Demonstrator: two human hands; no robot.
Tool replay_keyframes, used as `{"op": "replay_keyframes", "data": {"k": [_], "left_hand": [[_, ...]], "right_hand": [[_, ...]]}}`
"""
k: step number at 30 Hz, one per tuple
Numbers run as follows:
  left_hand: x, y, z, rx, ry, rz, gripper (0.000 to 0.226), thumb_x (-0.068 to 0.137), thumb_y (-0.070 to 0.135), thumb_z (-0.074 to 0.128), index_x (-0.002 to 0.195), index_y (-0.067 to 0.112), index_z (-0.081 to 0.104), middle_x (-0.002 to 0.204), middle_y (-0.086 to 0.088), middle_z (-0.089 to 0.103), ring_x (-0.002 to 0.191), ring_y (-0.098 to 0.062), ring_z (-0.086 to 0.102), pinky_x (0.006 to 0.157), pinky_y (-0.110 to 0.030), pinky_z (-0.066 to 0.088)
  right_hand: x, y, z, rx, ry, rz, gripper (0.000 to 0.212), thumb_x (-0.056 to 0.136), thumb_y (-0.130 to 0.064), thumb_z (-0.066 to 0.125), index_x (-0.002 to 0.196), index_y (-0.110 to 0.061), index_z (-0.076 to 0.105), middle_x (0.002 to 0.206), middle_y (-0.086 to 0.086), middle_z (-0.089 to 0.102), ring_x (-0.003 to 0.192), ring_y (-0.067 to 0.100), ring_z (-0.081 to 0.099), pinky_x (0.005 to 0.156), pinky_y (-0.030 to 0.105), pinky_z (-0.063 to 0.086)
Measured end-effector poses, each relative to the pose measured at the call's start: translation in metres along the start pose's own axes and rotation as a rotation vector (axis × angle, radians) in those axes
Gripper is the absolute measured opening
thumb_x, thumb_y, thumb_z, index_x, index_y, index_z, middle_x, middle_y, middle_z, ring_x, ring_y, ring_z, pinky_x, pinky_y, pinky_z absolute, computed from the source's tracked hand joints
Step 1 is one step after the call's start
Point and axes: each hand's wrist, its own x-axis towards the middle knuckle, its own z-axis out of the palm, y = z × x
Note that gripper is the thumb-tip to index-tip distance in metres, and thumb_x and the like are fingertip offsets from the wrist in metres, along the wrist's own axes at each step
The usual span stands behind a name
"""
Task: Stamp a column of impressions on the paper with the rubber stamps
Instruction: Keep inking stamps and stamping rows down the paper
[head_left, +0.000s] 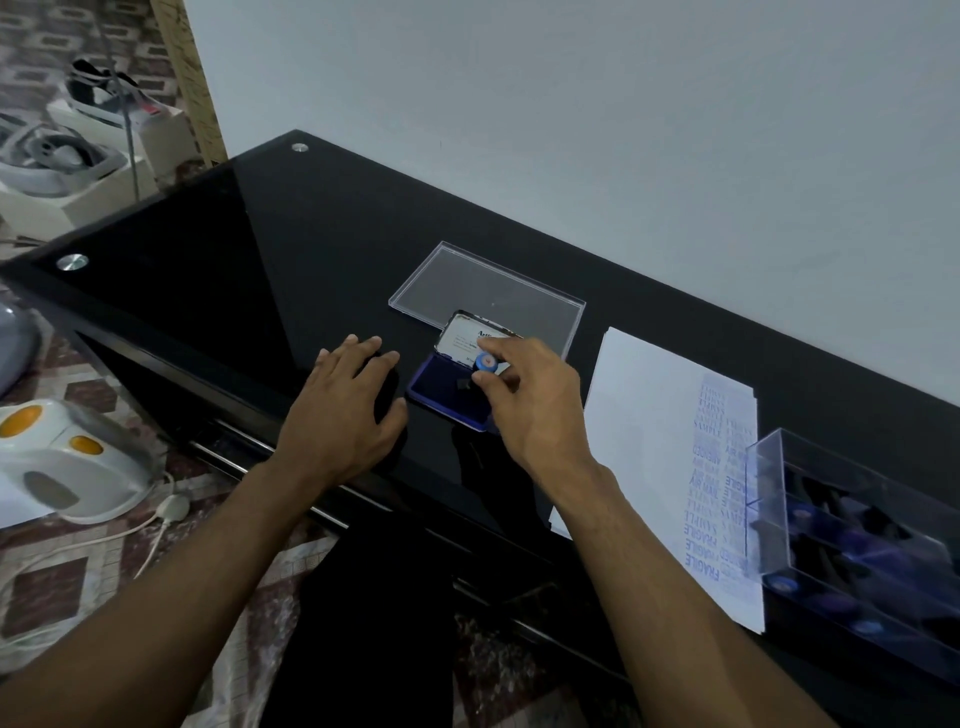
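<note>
Head view shows us our right hand (524, 400) holding a small rubber stamp (485, 362). Our thumb and fingers (496, 340) pinch its round blue top, and the stamp stands on the ink pad (447, 397). The ink pad is a little blue box with its lid tipped up behind it.

Our left hand (345, 410) rests flat on the shiny black desk (291, 244), just beside the ink pad. Its fingers are spread out and hold nothing.

The paper (654, 447) is what we need next. It lies to the right of the ink pad, near our right hand, so we think that hand should carry the stamp over. The paper is long, and its long side runs from far away toward us. Blue words already go down it in columns near its right edge. We think a new column should run the same way, along the long side.

The paper is thin, white and flat. The desk looks like smooth dark glass. A clear plastic box (857, 530) lies on the right edge of the paper, with more stamps (782, 582) inside. Its clear lid (483, 286) lies flat behind the ink pad.
</note>
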Motion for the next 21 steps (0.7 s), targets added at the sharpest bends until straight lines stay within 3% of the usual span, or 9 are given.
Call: {"op": "replay_keyframes", "data": {"k": [6, 12, 16, 21], "left_hand": [[0.0, 0.049, 0.001, -0.074, 0.012, 0.089, 0.067, 0.09, 0.051, 0.045, 0.148, 0.016, 0.046, 0.157, -0.008, 0.039, 0.151, -0.027, 0.025, 0.125, -0.046, 0.015], [-0.006, 0.114, 0.021, -0.133, -0.013, 0.215, 0.062, 0.092, 0.05, 0.051, 0.145, 0.017, 0.048, 0.152, -0.007, 0.043, 0.145, -0.027, 0.034, 0.122, -0.05, 0.026], [-0.013, 0.152, 0.035, -0.158, -0.088, 0.289, 0.064, 0.094, 0.051, 0.049, 0.15, 0.021, 0.042, 0.16, -0.005, 0.035, 0.151, -0.024, 0.024, 0.125, -0.047, 0.018], [-0.022, 0.185, 0.048, -0.166, -0.135, 0.366, 0.067, 0.093, 0.055, 0.039, 0.15, 0.02, 0.043, 0.16, -0.005, 0.035, 0.153, -0.024, 0.019, 0.125, -0.044, 0.013]], "right_hand": [[-0.025, 0.014, -0.037, -0.04, 0.074, 0.022, 0.027, 0.088, -0.018, 0.074, 0.115, -0.018, 0.073, 0.108, -0.002, 0.067, 0.092, 0.009, 0.065, 0.089, 0.025, 0.056], [-0.069, 0.038, -0.082, -0.064, 0.167, 0.092, 0.021, 0.086, -0.014, 0.075, 0.107, -0.018, 0.075, 0.101, -0.003, 0.068, 0.079, 0.006, 0.064, 0.075, 0.009, 0.048], [-0.094, 0.055, -0.111, -0.093, 0.208, 0.162, 0.021, 0.085, -0.013, 0.075, 0.105, -0.018, 0.076, 0.1, -0.004, 0.068, 0.078, 0.008, 0.065, 0.077, 0.021, 0.054], [-0.119, 0.068, -0.142, -0.12, 0.231, 0.22, 0.021, 0.085, -0.012, 0.076, 0.106, -0.016, 0.075, 0.101, -0.002, 0.068, 0.08, 0.009, 0.065, 0.077, 0.019, 0.054]]}}
